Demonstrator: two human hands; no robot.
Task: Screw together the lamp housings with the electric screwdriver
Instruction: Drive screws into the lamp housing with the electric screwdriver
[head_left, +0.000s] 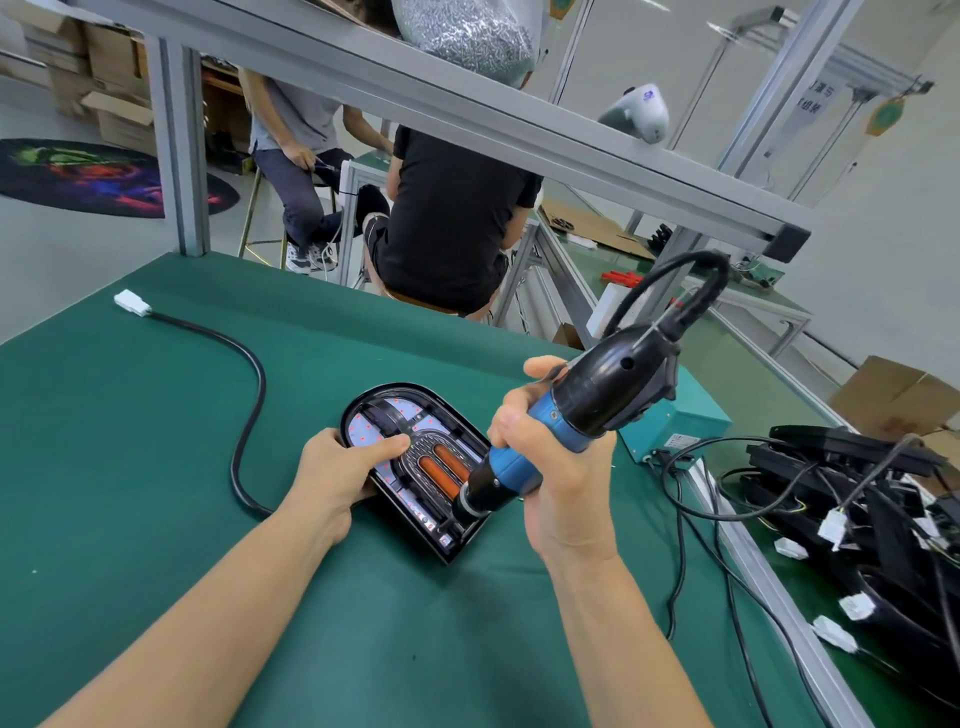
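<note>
Lamp housing (415, 462) lies flat on the green tabletop (156, 467). Left hand (337, 473) grips the housing's left edge, thumb pressed on top. Right hand (550, 467), just right of the housing, wraps its fingers (511, 421) round the electric screwdriver (561, 421), tip down at the housing's near end.

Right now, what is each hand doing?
Left hand: holding the lamp housing steady.
Right hand: gripping the electric screwdriver.
</note>
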